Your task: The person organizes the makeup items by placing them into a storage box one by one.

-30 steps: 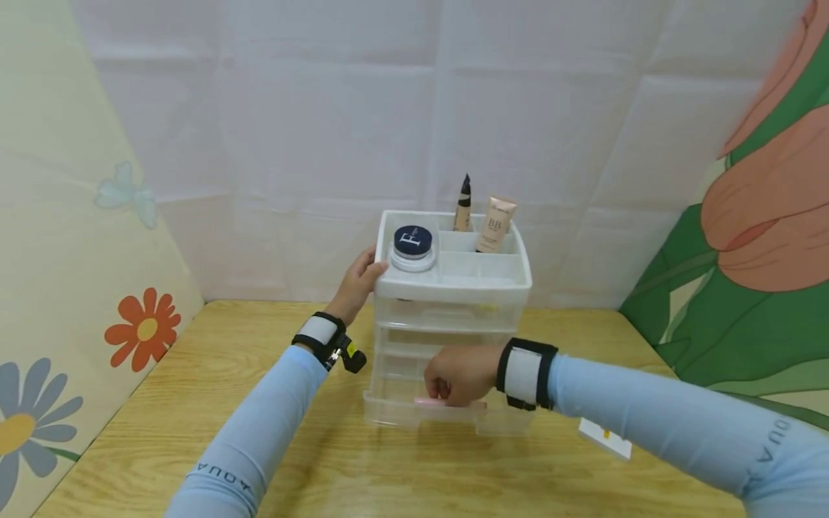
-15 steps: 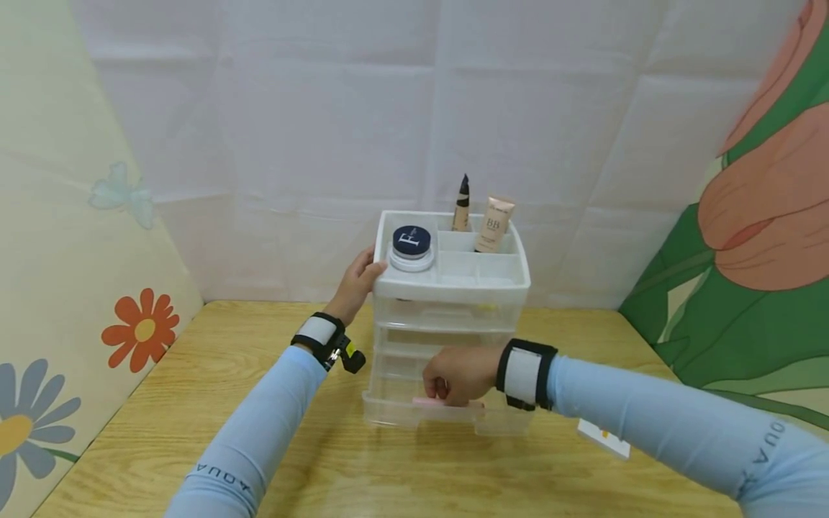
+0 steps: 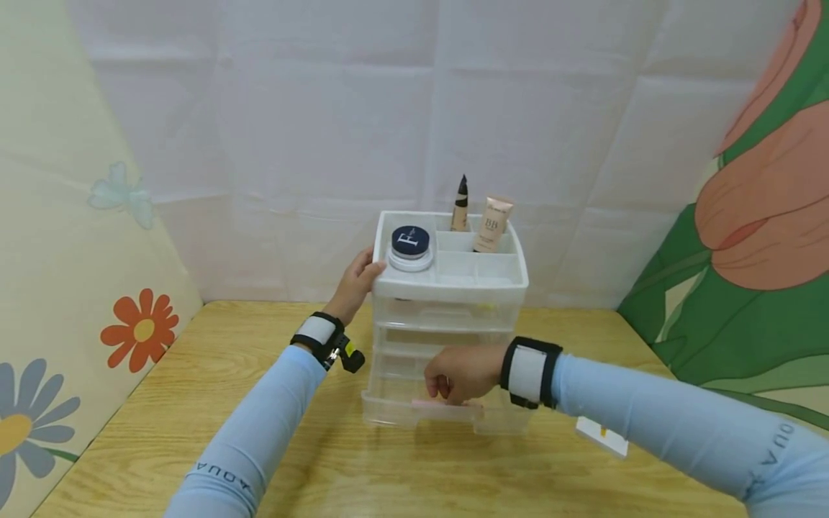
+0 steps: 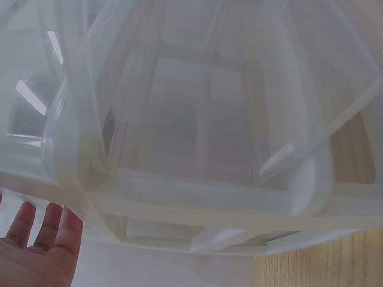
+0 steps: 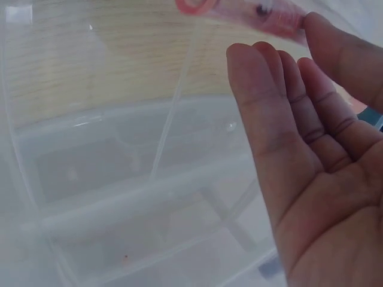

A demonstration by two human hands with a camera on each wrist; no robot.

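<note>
A white drawer organizer (image 3: 451, 288) with see-through drawers stands on the table. Its bottom drawer (image 3: 388, 411) is pulled out towards me. Against the organizer's upper left side rests my left hand (image 3: 355, 286), thumb near the top rim; the left wrist view shows fairly straight fingers (image 4: 51, 233). Over the pulled-out drawer is my right hand (image 3: 463, 374). Just under it lies a slim pink tube (image 3: 440, 405), partly see-through with a dark mark. In the right wrist view the thumb is by the tube's end, while the other fingers (image 5: 257, 101) stand apart from it.
On the organizer's top tray sit a dark-lidded round compact (image 3: 411, 242), a beige BB tube (image 3: 493, 224) and a black-tipped beige pen-like tube (image 3: 460, 205). A small white block (image 3: 602, 437) with a yellow mark lies on the table (image 3: 259, 374), partly behind my right forearm.
My right fingers have come slightly up and away from the pink tube, which stays in the drawer. The left hand keeps its place on the organizer.
</note>
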